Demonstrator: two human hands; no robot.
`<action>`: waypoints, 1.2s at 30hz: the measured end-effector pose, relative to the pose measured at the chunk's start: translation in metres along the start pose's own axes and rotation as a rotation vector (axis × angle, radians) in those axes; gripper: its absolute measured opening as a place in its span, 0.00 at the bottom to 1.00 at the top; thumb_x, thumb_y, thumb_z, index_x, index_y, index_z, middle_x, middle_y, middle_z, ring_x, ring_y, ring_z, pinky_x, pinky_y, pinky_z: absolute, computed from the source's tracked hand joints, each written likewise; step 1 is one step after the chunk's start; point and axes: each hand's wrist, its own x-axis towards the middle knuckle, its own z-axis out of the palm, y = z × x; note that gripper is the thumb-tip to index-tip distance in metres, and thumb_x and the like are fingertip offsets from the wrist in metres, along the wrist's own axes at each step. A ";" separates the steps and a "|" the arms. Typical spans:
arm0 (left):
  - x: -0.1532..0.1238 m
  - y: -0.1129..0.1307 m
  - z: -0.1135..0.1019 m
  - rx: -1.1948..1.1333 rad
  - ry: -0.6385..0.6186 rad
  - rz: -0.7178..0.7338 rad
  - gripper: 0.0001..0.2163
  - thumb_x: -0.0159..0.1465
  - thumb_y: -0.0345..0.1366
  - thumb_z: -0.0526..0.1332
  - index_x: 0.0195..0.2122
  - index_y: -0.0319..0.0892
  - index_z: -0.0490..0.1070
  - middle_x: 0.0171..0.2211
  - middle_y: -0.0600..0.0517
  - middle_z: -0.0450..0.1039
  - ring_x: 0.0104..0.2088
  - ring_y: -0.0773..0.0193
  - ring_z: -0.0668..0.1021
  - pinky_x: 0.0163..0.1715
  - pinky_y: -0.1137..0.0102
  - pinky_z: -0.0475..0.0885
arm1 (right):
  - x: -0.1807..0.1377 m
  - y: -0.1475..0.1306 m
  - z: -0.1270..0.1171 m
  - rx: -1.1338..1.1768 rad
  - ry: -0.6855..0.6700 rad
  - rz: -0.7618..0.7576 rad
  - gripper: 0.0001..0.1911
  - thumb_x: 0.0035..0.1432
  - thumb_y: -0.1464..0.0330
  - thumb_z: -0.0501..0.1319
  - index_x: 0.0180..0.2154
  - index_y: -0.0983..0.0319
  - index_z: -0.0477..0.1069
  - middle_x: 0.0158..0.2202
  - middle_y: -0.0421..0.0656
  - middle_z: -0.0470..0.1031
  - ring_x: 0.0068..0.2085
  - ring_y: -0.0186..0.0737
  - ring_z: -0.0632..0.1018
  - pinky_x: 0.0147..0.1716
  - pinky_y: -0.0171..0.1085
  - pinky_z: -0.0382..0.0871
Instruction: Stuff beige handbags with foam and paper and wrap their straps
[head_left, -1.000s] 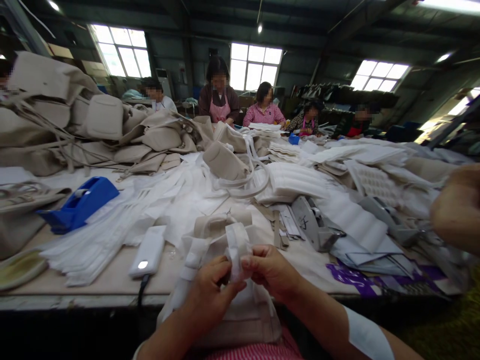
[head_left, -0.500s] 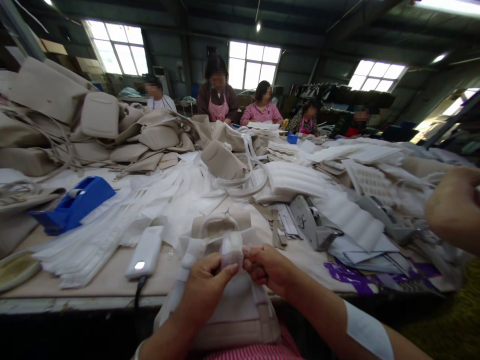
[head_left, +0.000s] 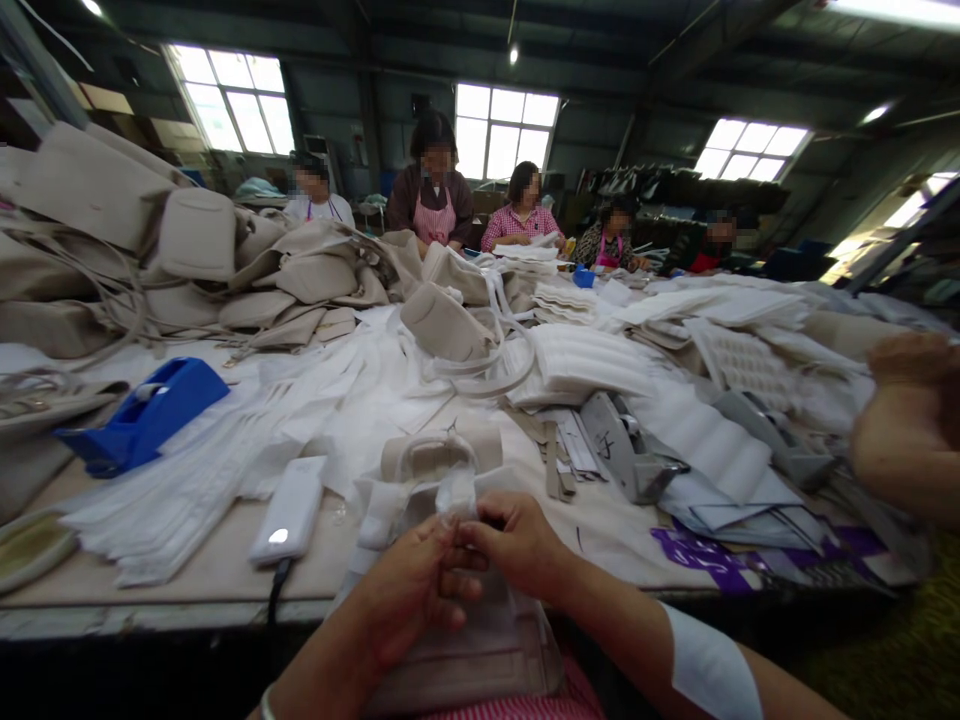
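Note:
A beige handbag (head_left: 480,675) partly covered in white wrapping leans at the table's front edge, close to my body. White wrapping (head_left: 456,492) goes around part of its strap or handle. My left hand (head_left: 420,590) pinches the lower edge of this wrapping between thumb and forefinger, its other fingers loosely curled. Touching it from the right, my right hand (head_left: 521,540) also pinches at the wrapping. Whether tape lies between the fingertips is too small to tell. Behind the hands, a whitish handle loop (head_left: 439,440) arches up from the bag.
To the left stand a blue tape dispenser (head_left: 150,410), white strips (head_left: 172,520) and a white power bank (head_left: 291,510) with a cable. A grey tape dispenser (head_left: 622,450) is at right. Beige bags (head_left: 315,270) are heaped behind. A co-worker's arm (head_left: 904,430) reaches in at right.
My left hand has turned and its fingers have come to the wrapping's lower edge, meeting my right fingertips. My right hand has shifted slightly left. The co-worker's hand at right has moved a little.

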 end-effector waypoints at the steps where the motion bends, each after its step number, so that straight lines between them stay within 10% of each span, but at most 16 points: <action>1: 0.003 0.000 0.003 -0.055 0.012 0.003 0.19 0.60 0.50 0.63 0.44 0.41 0.69 0.31 0.50 0.75 0.25 0.68 0.78 0.18 0.78 0.70 | -0.001 0.003 0.001 -0.115 0.015 -0.084 0.11 0.56 0.67 0.62 0.23 0.63 0.72 0.22 0.38 0.68 0.27 0.32 0.67 0.28 0.33 0.59; 9: 0.021 -0.010 0.014 0.043 0.315 0.160 0.15 0.59 0.45 0.65 0.38 0.38 0.70 0.28 0.52 0.74 0.22 0.71 0.76 0.17 0.79 0.69 | -0.021 0.011 -0.018 -0.574 0.015 -0.461 0.11 0.62 0.72 0.53 0.41 0.64 0.74 0.34 0.47 0.74 0.36 0.40 0.72 0.37 0.38 0.66; 13: 0.024 -0.017 0.007 0.311 0.397 0.239 0.17 0.59 0.50 0.63 0.34 0.37 0.72 0.27 0.51 0.74 0.26 0.65 0.78 0.20 0.76 0.69 | -0.035 0.015 -0.042 -0.451 0.226 -0.145 0.13 0.61 0.66 0.57 0.45 0.64 0.73 0.36 0.46 0.74 0.31 0.37 0.72 0.34 0.38 0.67; 26: 0.017 -0.022 0.008 0.917 0.420 0.410 0.11 0.63 0.42 0.56 0.29 0.43 0.71 0.23 0.51 0.75 0.25 0.60 0.75 0.28 0.68 0.65 | -0.051 0.028 -0.035 0.374 -0.071 0.705 0.13 0.46 0.62 0.67 0.31 0.64 0.72 0.13 0.30 0.58 0.15 0.26 0.56 0.16 0.30 0.44; 36: 0.015 -0.025 0.005 0.909 0.376 0.428 0.10 0.64 0.41 0.55 0.28 0.44 0.70 0.22 0.52 0.74 0.25 0.61 0.74 0.28 0.69 0.64 | -0.048 0.033 -0.041 0.513 -0.290 0.780 0.19 0.44 0.61 0.68 0.20 0.60 0.57 0.12 0.28 0.50 0.14 0.23 0.47 0.14 0.31 0.35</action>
